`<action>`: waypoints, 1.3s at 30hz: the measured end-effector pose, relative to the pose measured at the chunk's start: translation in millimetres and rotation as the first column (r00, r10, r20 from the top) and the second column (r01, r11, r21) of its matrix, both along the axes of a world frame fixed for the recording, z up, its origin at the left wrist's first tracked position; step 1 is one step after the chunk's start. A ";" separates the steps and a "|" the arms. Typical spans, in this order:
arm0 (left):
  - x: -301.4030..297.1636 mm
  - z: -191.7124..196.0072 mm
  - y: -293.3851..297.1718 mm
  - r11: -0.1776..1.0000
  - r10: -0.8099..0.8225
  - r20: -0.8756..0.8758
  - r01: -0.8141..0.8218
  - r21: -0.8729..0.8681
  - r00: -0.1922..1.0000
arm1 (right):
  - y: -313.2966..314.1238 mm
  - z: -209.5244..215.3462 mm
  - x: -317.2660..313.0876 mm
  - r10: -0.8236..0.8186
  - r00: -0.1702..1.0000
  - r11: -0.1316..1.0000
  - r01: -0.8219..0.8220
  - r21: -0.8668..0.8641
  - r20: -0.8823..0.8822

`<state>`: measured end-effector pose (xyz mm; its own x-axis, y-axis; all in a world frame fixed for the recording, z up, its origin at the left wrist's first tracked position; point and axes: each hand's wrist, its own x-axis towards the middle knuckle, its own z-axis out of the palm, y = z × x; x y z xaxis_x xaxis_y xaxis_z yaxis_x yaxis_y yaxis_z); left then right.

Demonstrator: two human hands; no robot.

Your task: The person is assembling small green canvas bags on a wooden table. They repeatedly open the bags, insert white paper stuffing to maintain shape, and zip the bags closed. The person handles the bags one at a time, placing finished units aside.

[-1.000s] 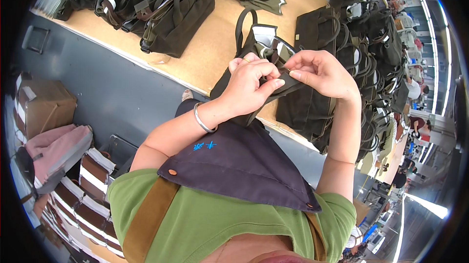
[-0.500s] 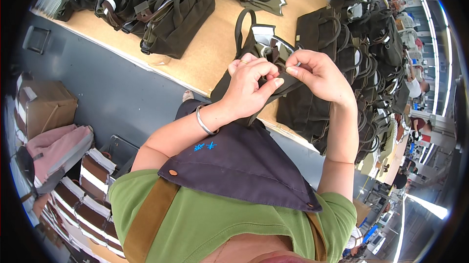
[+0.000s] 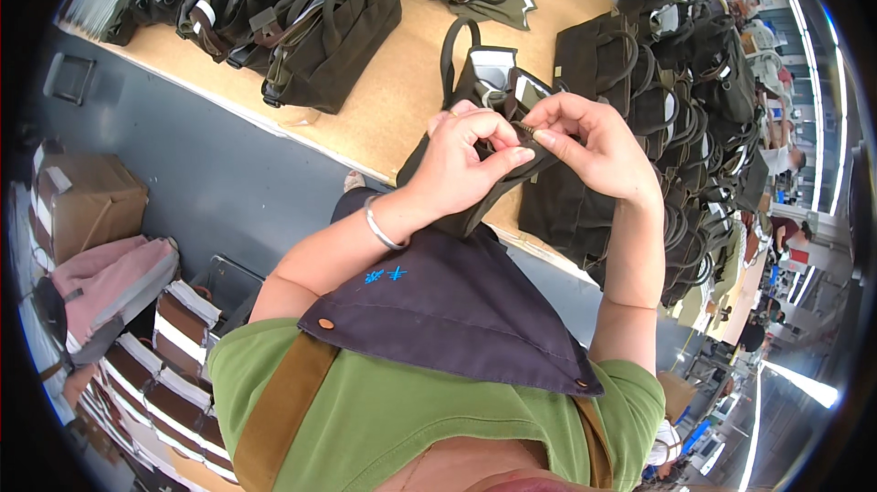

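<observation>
A dark olive fabric bag [image 3: 491, 198] is in front of me at the table's near edge, its mouth up and a pale lining [image 3: 493, 61] showing. One looped handle [image 3: 448, 58] sticks up on its far side. My left hand [image 3: 461, 161] is closed, thumb and fingers pinching the bag near its mouth. Close beside it, my right hand [image 3: 589, 147] has thumb and forefinger pinched on a small brass-coloured strip [image 3: 526, 129], perhaps a zipper end; the fingertips hide most of it.
On the tan table [image 3: 411, 63] stand dark bags [image 3: 338, 44] at the left and several more [image 3: 639, 81] at the right. Folded olive pieces [image 3: 498, 3] lie behind. A cardboard box [image 3: 91, 204], a pink bag [image 3: 110, 282] and brown-and-white stacks [image 3: 174, 337] are at lower left. People are far right.
Both hands have shifted very slightly while staying pinched at the bag's mouth. The brass-coloured strip between them shows a little more now.
</observation>
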<state>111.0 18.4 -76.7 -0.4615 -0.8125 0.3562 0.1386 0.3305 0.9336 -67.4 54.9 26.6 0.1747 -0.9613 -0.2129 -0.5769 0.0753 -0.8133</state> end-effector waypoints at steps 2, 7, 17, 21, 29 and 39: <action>10.4 6.2 -13.9 0.977 0.041 0.146 -0.009 -0.215 0.988 | 1.4 1.7 -2.4 0.009 1.000 1.000 -0.009 0.014 -0.009; 8.6 13.4 -55.4 0.921 -0.221 0.194 0.270 -0.281 0.956 | -2.9 -4.9 -7.6 -0.036 0.998 0.999 0.035 0.024 0.047; 3.2 27.8 -80.9 0.844 -0.346 0.292 0.431 -0.319 0.892 | -9.0 -10.6 -15.7 0.044 0.999 0.999 -0.044 0.006 0.008; 3.1 33.1 -81.9 0.839 -0.281 0.314 0.391 -0.379 0.907 | -9.6 -10.6 -13.7 -0.001 1.000 1.000 0.001 0.007 -0.029; 3.1 36.6 -89.9 0.840 -0.333 0.417 0.467 -0.276 0.846 | -12.5 -11.6 -11.9 0.100 0.987 0.995 -0.101 -0.005 -0.123; 49.5 46.9 -105.5 0.722 -0.102 0.775 0.582 -0.374 0.624 | 23.8 21.7 -1.2 0.206 0.858 0.852 -0.394 -0.345 -0.471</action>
<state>160.5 -87.1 -29.8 -0.9465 -0.2963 0.1282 -0.2080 0.8633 0.4598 -68.6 78.7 48.3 0.4584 -0.8854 0.0767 -0.7929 -0.4465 -0.4146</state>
